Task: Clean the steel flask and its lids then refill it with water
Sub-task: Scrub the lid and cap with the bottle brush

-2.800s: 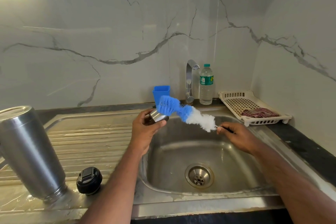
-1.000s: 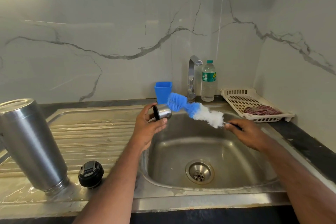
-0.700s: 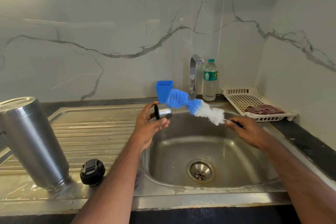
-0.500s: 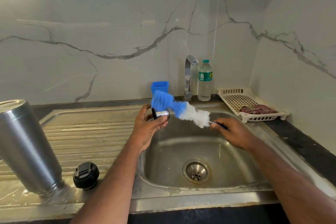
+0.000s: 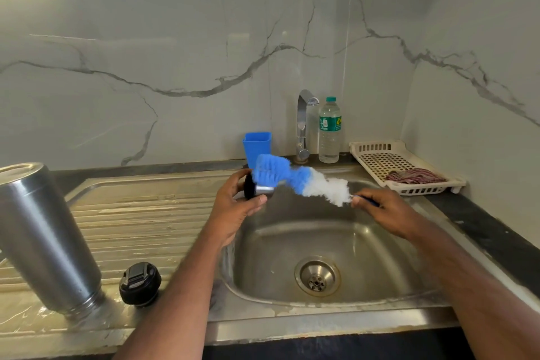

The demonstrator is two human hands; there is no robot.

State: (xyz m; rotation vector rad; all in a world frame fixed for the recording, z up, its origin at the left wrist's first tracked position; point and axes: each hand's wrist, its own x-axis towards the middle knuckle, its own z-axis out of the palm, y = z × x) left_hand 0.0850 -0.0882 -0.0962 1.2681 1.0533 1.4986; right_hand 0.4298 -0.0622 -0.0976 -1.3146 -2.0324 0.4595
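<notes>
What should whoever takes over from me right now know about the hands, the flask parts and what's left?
Left hand grips the small steel lid over the sink.
Right hand holds the bottle brush by its handle, bristles on that lid.
Steel flask stands mouth-down on the drainboard, black lid beside it.
Done: lid scrubbing under way.
Left: can't tell which parts are already clean; refill with water.

A blue plastic cup point(image 5: 257, 145) stands against the marble wall point(image 5: 146, 67), left of a water bottle point(image 5: 329, 130). A perforated cream tray point(image 5: 377, 155) holds a striped cloth point(image 5: 415, 176).
</notes>
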